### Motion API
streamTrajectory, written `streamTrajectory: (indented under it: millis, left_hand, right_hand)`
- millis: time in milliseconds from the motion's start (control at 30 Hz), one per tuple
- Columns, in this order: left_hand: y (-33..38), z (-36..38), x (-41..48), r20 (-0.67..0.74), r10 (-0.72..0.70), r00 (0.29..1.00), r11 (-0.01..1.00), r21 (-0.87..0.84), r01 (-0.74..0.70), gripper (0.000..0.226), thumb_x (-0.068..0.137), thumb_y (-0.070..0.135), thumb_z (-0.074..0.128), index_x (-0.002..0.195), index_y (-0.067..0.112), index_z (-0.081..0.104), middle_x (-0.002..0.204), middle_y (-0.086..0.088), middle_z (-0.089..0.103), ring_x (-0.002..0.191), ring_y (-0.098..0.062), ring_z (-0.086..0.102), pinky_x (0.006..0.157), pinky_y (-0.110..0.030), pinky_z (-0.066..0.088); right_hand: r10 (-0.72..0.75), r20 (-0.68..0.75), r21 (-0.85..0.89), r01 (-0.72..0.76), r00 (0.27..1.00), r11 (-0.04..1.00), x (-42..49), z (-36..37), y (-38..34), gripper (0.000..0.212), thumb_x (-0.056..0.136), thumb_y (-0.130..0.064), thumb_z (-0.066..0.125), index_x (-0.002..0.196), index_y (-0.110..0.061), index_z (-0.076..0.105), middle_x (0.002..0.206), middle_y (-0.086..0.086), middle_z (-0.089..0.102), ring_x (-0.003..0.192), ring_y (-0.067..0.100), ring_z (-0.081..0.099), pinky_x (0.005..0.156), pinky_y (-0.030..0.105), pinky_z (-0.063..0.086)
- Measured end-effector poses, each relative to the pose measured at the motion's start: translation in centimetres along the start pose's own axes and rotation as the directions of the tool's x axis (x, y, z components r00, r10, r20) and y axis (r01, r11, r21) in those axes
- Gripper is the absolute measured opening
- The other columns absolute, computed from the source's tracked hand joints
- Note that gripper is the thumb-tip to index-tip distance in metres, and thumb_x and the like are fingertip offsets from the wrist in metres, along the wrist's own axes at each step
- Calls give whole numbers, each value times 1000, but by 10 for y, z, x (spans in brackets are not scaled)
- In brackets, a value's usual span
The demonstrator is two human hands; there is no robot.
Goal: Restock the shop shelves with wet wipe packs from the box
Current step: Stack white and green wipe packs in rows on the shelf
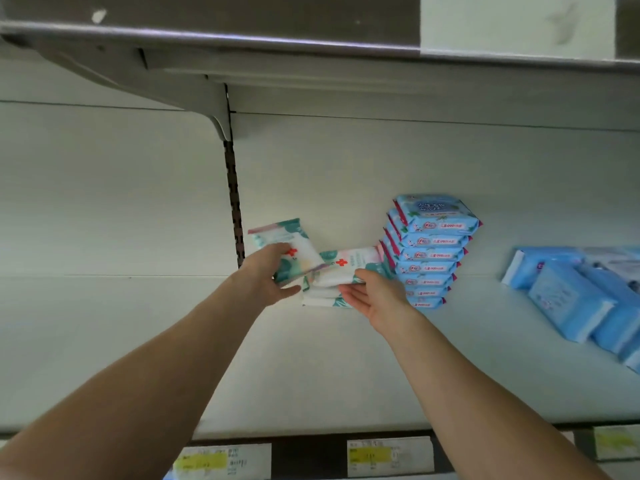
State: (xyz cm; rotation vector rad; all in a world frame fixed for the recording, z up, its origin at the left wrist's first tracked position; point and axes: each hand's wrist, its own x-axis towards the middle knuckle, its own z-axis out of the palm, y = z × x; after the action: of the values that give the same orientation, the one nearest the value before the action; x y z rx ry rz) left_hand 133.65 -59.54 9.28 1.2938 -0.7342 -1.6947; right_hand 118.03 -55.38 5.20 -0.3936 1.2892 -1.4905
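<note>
Left hand point(268, 279) gripping tilted wipe pack point(285, 242), right hand point(375, 296) flat against stack point(323, 300)

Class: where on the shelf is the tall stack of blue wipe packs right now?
In the head view, the blue stack stands right of centre against the shelf back wall, just right of the white-and-green packs at the right hand.
</note>
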Motion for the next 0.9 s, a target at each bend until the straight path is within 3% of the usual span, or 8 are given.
streamTrajectory:
  millis: [167, 367, 467, 567, 700, 767, 833, 900]
  left_hand:
    - [-8, 13, 10, 34, -28, 999, 997, 74, 25, 22, 92, 14, 60, 114, 13, 53, 119, -13, 62, 97, -31, 65, 66, -46, 55]
    - [-8, 14, 16, -24, 12, 1000, 988, 156, -9, 25, 92, 14, 63, 114, 12, 52, 110, -11, 63, 89, -24, 66, 63, -37, 55]
    - [-7, 14, 14, -36, 30, 999, 983, 181, -23, 22, 92, 15, 64, 110, 13, 52, 98, -8, 62, 76, -19, 63, 62, -32, 55]
    - [-3, 10, 11, -12, 15, 1000, 987, 161, -12, 21, 92, 12, 62, 110, 14, 51, 105, -10, 59, 86, -24, 64, 68, -41, 59]
    - [8, 8, 3, 111, -44, 993, 984, 178, 24, 19, 91, 2, 50, 108, 11, 52, 108, -14, 59, 89, -32, 65, 55, -43, 60]
    - [14, 8, 2, 170, -69, 983, 971, 236, 28, 25, 87, -1, 46, 108, 10, 54, 106, -14, 63, 87, -30, 66, 53, -37, 59]
    - [20, 10, 1, 213, -100, 972, 943, 332, 24, 21, 85, 0, 47, 101, 10, 56, 99, -13, 66, 83, -26, 66, 51, -31, 58]
    - [25, 12, -1, 246, -127, 961, 887, 462, -1, 14, 85, 2, 50, 93, 10, 57, 87, -10, 67, 73, -19, 64, 47, -23, 54]
  right_hand:
    - [38, 8, -4, -38, 999, 999, 7, 8, 2, 24, 95, -7, 53, 116, 5, 53, 85, 19, 66, 70, 24, 67, 46, 25, 56]
    - [47, -21, -339, -52, 999, 940, 13, -5, -2, 18, 94, -17, 57, 102, -1, 58, 69, 10, 68, 55, 14, 65, 40, 20, 49]
    - [6, -46, -557, -31, 999, 830, 14, -13, -6, 21, 92, -25, 59, 94, -4, 59, 57, 4, 67, 43, 8, 61, 39, 17, 44]
    - [-12, -25, -726, -11, 1000, 687, 11, -17, -11, 24, 94, -30, 55, 86, -7, 57, 61, 5, 66, 45, 9, 60, 42, 17, 43]
    - [-27, 49, -914, 56, 998, 402, 1, -22, -30, 27, 95, -29, 53, 76, -10, 56, 59, 4, 61, 46, 11, 54, 45, 19, 39]
    - [-130, 105, -931, 144, 986, 334, -2, -21, -40, 30, 93, -26, 52, 67, -11, 54, 50, 2, 55, 43, 13, 46, 43, 21, 34]
    - [-265, 147, -856, 257, 953, 449, -4, -16, -46, 35, 93, -25, 50, 62, -9, 52, 47, 2, 54, 43, 17, 45, 44, 23, 35]
    - [-277, 144, -660, 301, 950, 688, -9, -7, -50, 29, 94, -29, 51, 73, -10, 58, 63, 7, 63, 53, 19, 54, 47, 23, 42]
